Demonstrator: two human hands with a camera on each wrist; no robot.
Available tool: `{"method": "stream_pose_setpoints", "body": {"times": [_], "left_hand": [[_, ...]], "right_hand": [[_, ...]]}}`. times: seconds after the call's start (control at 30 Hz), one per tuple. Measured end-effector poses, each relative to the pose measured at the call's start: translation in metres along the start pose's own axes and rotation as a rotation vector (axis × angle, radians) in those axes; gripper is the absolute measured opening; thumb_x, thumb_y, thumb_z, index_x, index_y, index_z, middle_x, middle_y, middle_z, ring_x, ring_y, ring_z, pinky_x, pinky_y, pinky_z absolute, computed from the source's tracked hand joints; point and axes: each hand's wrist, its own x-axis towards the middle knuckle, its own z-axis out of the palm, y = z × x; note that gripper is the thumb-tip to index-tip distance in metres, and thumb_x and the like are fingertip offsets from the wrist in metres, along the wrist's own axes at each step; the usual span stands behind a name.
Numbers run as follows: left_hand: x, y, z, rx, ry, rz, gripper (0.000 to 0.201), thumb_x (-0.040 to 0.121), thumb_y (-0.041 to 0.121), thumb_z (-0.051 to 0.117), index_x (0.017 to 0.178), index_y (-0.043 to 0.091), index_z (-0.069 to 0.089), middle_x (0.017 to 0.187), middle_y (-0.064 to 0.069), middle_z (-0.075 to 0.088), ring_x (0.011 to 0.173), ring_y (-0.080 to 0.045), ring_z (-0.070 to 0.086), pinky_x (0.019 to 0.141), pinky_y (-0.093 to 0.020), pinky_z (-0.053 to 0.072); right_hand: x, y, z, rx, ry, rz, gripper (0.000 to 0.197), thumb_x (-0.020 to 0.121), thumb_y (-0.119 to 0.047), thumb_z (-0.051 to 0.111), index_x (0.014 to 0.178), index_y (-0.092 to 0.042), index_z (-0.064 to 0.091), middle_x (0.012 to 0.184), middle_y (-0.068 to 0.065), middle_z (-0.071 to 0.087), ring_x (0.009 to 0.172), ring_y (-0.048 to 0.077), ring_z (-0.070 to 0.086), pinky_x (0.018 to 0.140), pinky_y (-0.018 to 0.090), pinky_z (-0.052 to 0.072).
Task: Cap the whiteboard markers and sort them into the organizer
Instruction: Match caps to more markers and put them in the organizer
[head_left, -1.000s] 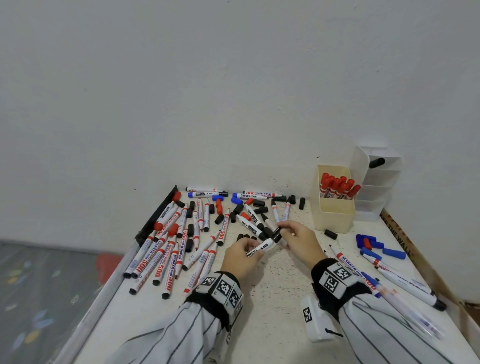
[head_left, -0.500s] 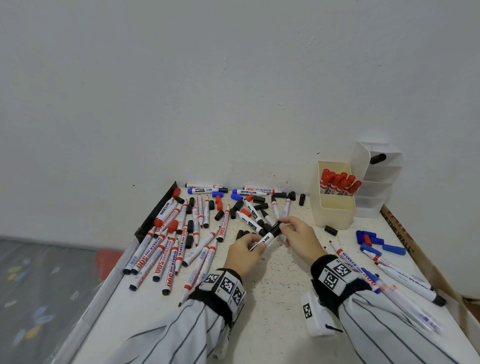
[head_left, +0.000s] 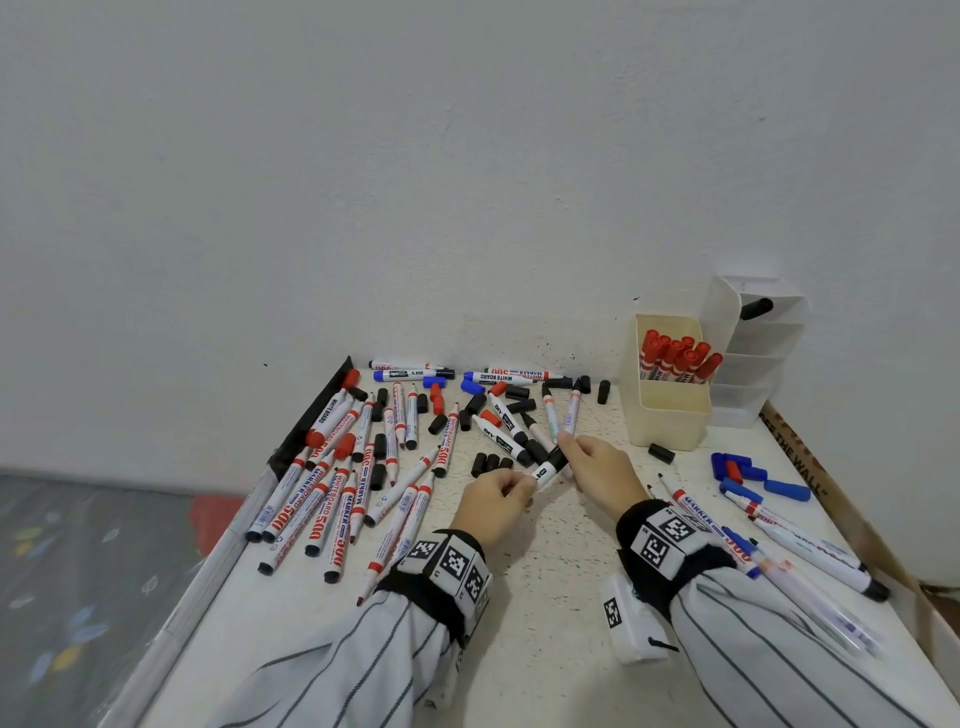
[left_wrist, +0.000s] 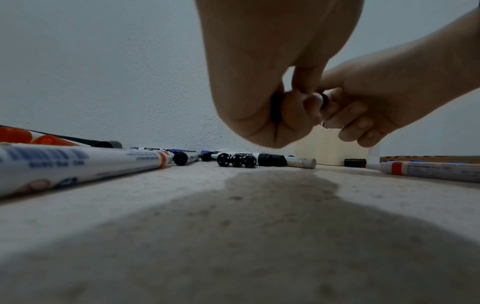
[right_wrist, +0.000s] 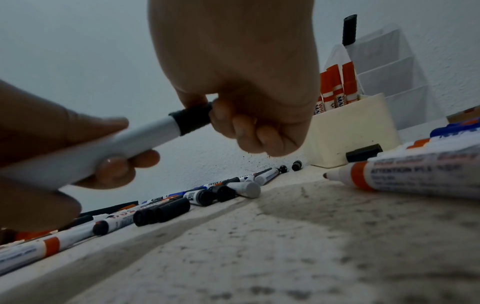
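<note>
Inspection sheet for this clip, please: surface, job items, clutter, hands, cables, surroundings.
Surface: speckled white table.
Job's things: black marker held between both hands, cap on its end; cream bin holds red markers; white tiered organizer holds one black marker.
Clutter: loose markers and caps across the table; blue caps on the right.
Hands: left hand grips the barrel; right hand pinches the cap.
Cables: nothing seen.
Surroundings: white wall.

Hidden inside the curled right hand (right_wrist: 246, 86): far end of the black plastic cap (right_wrist: 193, 119). Blurred at left edge of right wrist view: left hand (right_wrist: 39, 148) round the white marker barrel (right_wrist: 124, 144). Cut off at lower right of head view: clear-barrelled markers (head_left: 810, 613).
</note>
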Motion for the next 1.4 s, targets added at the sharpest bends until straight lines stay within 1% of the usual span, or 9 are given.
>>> {"method": "stream_pose_setpoints", "body": {"times": [0.17,0.33,0.47,0.63,0.9,1.13,1.23,1.33,1.4], "left_hand": [[-0.004,0.006,0.002,0.023,-0.014,0.063,0.025,0.095,0.035,0.049,0.092,0.016,0.066,0.069,0.009,0.058,0.056,-0.004,0.046,0.057,-0.019,0.039],[-0.005,0.005,0.002,0.126,-0.028,0.132,0.026,0.094,0.038,0.05,0.074,0.022,0.057,0.06,0.007,0.047,0.056,-0.005,0.043,0.055,-0.02,0.033],[-0.005,0.005,0.004,0.123,-0.033,0.114,0.034,0.097,0.038,0.044,0.096,0.012,0.066,0.065,0.008,0.05,0.063,-0.004,0.046,0.058,-0.018,0.034],[-0.007,0.007,0.004,0.131,-0.034,0.117,0.035,0.097,0.037,0.043,0.097,0.011,0.066,0.065,0.012,0.05,0.063,-0.002,0.047,0.058,-0.017,0.035],[-0.012,0.014,0.002,0.068,-0.079,0.06,0.036,0.097,0.039,0.041,0.094,0.012,0.064,0.057,0.004,0.047,0.033,0.002,0.038,0.045,-0.018,0.032],[-0.011,0.013,0.003,-0.036,-0.091,0.017,0.034,0.097,0.041,0.042,0.086,0.015,0.059,0.056,0.001,0.045,0.032,-0.006,0.032,0.034,-0.015,0.028],[-0.012,0.013,0.004,0.007,-0.071,0.053,0.032,0.096,0.04,0.043,0.083,0.015,0.058,0.055,0.003,0.044,0.03,-0.002,0.033,0.037,-0.016,0.029],[-0.01,0.01,0.005,0.066,-0.036,0.091,0.032,0.096,0.039,0.045,0.083,0.015,0.061,0.055,0.006,0.044,0.041,-0.002,0.037,0.046,-0.021,0.032],[-0.007,0.006,0.006,0.108,-0.017,0.111,0.033,0.095,0.039,0.047,0.084,0.013,0.063,0.058,0.005,0.046,0.05,-0.006,0.041,0.052,-0.023,0.034]], "right_hand": [[0.002,-0.003,0.002,-0.076,0.0,0.001,0.044,0.094,-0.041,0.04,0.059,-0.016,0.049,0.058,-0.001,0.046,0.058,0.016,0.042,0.055,0.028,0.03],[0.005,-0.006,0.008,-0.155,0.007,0.026,0.046,0.096,-0.04,0.034,0.057,-0.018,0.045,0.059,0.0,0.045,0.057,0.014,0.042,0.053,0.029,0.029],[0.006,-0.006,0.013,-0.199,0.019,0.006,0.047,0.097,-0.037,0.031,0.062,-0.013,0.05,0.063,0.003,0.048,0.065,0.02,0.046,0.054,0.03,0.031],[0.007,-0.006,0.014,-0.207,0.012,-0.021,0.042,0.098,-0.032,0.031,0.076,-0.007,0.057,0.07,0.006,0.051,0.067,0.019,0.047,0.052,0.028,0.03],[0.007,-0.004,0.011,-0.143,-0.033,-0.074,0.041,0.098,-0.025,0.034,0.06,-0.013,0.043,0.062,0.001,0.042,0.058,0.013,0.039,0.052,0.028,0.028],[0.001,-0.011,0.009,0.013,-0.064,-0.122,0.041,0.098,-0.024,0.036,0.059,-0.015,0.032,0.06,0.001,0.035,0.056,0.012,0.031,0.053,0.026,0.024],[0.002,-0.011,0.009,-0.003,-0.07,-0.114,0.041,0.098,-0.022,0.036,0.058,-0.015,0.033,0.06,0.0,0.036,0.055,0.012,0.032,0.052,0.026,0.025],[0.005,-0.008,0.008,-0.094,-0.069,-0.104,0.042,0.097,-0.023,0.035,0.056,-0.018,0.036,0.064,-0.004,0.04,0.061,0.013,0.038,0.053,0.024,0.026],[0.008,-0.004,0.01,-0.177,-0.073,-0.08,0.04,0.097,-0.027,0.033,0.059,-0.016,0.042,0.073,0.004,0.049,0.07,0.02,0.044,0.054,0.027,0.029]]}}
